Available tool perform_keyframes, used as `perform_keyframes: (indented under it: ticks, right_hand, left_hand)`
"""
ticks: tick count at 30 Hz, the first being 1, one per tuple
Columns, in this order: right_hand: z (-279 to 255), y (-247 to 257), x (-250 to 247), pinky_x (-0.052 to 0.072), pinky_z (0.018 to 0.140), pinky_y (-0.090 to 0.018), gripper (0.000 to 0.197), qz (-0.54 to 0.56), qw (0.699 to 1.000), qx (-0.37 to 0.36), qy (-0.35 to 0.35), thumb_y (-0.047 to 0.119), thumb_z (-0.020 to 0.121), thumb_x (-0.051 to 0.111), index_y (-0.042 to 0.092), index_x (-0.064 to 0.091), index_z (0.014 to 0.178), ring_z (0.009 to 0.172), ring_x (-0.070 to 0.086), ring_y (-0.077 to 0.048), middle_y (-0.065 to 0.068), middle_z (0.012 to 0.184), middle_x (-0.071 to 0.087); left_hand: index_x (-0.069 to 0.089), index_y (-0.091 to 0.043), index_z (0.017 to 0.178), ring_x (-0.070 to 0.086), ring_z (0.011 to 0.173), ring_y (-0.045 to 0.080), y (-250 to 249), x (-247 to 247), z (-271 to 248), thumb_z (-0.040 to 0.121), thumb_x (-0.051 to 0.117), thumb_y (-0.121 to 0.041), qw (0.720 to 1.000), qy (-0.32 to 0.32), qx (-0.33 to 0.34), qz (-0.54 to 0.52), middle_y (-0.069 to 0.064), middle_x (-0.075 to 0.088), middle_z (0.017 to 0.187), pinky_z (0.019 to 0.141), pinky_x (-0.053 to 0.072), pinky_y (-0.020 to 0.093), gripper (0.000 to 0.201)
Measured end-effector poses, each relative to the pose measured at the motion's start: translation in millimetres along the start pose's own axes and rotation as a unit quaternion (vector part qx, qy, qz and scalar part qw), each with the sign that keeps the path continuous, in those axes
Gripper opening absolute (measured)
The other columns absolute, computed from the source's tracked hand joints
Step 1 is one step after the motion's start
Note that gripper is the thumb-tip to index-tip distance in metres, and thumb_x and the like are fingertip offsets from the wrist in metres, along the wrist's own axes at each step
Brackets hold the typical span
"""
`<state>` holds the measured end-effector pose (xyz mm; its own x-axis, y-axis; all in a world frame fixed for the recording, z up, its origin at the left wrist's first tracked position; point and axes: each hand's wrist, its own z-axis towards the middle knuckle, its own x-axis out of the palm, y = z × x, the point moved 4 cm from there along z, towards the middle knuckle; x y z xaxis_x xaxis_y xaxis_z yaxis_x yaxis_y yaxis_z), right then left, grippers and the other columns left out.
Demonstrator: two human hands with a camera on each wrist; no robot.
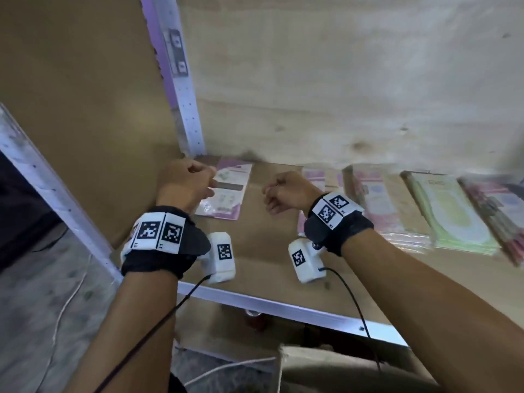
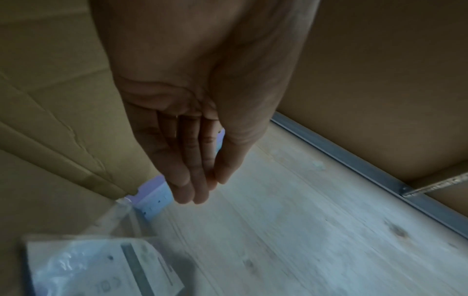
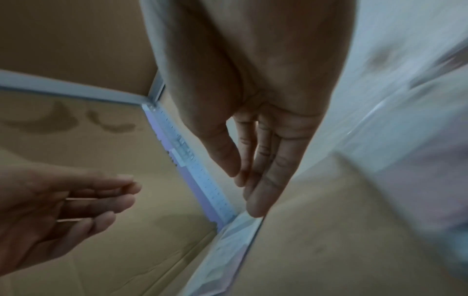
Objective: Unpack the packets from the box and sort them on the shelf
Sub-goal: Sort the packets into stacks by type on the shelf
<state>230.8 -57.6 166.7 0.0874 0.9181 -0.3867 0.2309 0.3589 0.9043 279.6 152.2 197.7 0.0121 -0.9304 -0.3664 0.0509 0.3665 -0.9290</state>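
A white and pink packet lies flat at the far left of the cardboard-lined shelf; in the left wrist view it sits below the hand. My left hand hovers at its left edge, fingers relaxed and empty. My right hand hangs over bare shelf to the packet's right, also empty. Behind the right wrist lies a pink packet. Further right lie a pink stack, a green stack and another pink stack.
A white perforated upright stands at the shelf's back left corner, with a cardboard side wall to its left. A pale metal rail edges the shelf front. Below it, at the bottom of the head view, is a brown cardboard shape.
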Motion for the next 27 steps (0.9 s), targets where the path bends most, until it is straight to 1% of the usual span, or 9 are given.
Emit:
perform_keyframes:
  ticks: [4,6,9,11,13,18,21,24,27]
  right_hand:
    - [31,17,34,0.06,0.081,-0.053,0.009,-0.095,0.995,0.027,0.012,0.005,0.092,0.055,0.0,0.06,0.087,0.08,0.072,-0.038,-0.02,0.081,0.068]
    - [45,22,46,0.057,0.089,-0.049,0.016,-0.163,0.986,0.031,-0.005,0.013,0.088,0.06,-0.001,0.064,0.095,0.095,0.07,-0.038,-0.021,0.103,0.07]
    - [59,25,62,0.051,0.082,-0.036,0.041,-0.175,0.983,0.043,-0.024,0.019,0.085,0.067,0.001,0.061,0.121,0.106,0.063,-0.032,-0.019,0.126,0.063]
    - [63,28,72,0.047,0.086,-0.035,0.056,-0.188,0.981,0.041,-0.023,0.023,0.084,0.072,0.005,0.054,0.134,0.123,0.056,-0.034,-0.018,0.14,0.053]
    - [66,28,81,0.046,0.101,-0.04,0.078,-0.276,0.96,0.051,-0.011,0.031,0.082,0.077,0.01,0.039,0.147,0.134,0.047,-0.035,-0.018,0.154,0.037]
    - [70,28,93,0.042,0.108,-0.049,0.118,-0.397,0.915,0.074,0.002,0.041,0.076,0.078,-0.001,0.003,0.155,0.137,0.039,-0.043,-0.029,0.153,0.025]
    - [70,30,91,0.043,0.105,-0.049,0.093,-0.436,0.899,0.029,0.018,0.039,0.082,0.075,0.007,0.026,0.154,0.134,0.041,-0.042,-0.023,0.154,0.027]
    - [66,28,81,0.048,0.102,-0.047,0.088,-0.468,0.883,0.013,0.013,0.043,0.077,0.078,0.016,0.038,0.151,0.13,0.048,-0.037,-0.015,0.149,0.037]
    - [64,23,70,0.048,0.094,-0.032,0.068,-0.444,0.896,-0.007,-0.018,0.04,0.08,0.073,0.021,0.052,0.142,0.123,0.055,-0.031,-0.009,0.144,0.05]
  left_hand:
    - [0.069,-0.018,0.071,0.07,0.062,0.016,16,-22,2,0.091,0.068,-0.017,0.999,-0.006,-0.026,0.018,0.0,0.075,0.072,0.079,0.061,0.034,0.019]
    - [0.069,-0.018,0.073,0.072,0.072,0.022,23,-29,0,0.091,0.067,-0.017,0.999,-0.005,-0.032,0.023,0.002,0.076,0.075,0.083,0.06,0.037,0.018]
    - [0.07,-0.017,0.075,0.072,0.066,0.017,29,-37,-2,0.092,0.067,-0.017,0.999,-0.019,-0.03,0.016,0.004,0.077,0.075,0.067,0.058,0.029,0.017]
    - [0.07,-0.016,0.078,0.069,0.06,0.012,31,-39,-2,0.092,0.068,-0.018,0.999,-0.024,-0.03,0.006,0.005,0.076,0.076,0.061,0.052,0.023,0.015]
    - [0.068,-0.017,0.078,0.068,0.058,0.011,33,-42,-2,0.093,0.067,-0.019,0.999,-0.027,-0.031,-0.001,0.004,0.076,0.076,0.062,0.052,0.023,0.015]
    - [0.07,-0.019,0.078,0.069,0.061,0.014,32,-50,0,0.093,0.068,-0.024,0.999,-0.039,-0.031,-0.011,0.0,0.076,0.073,0.077,0.058,0.033,0.015]
    - [0.07,-0.022,0.078,0.071,0.063,0.013,30,-52,-3,0.092,0.068,-0.028,0.999,-0.042,-0.017,-0.002,-0.005,0.075,0.069,0.078,0.059,0.033,0.015]
    - [0.07,-0.022,0.079,0.072,0.065,0.014,26,-53,-6,0.093,0.067,-0.027,0.999,-0.036,-0.006,0.006,-0.005,0.075,0.07,0.076,0.059,0.032,0.015]
    - [0.07,-0.02,0.082,0.072,0.068,0.015,26,-53,-9,0.094,0.066,-0.027,0.999,-0.029,-0.013,0.005,-0.002,0.076,0.075,0.079,0.06,0.035,0.014]
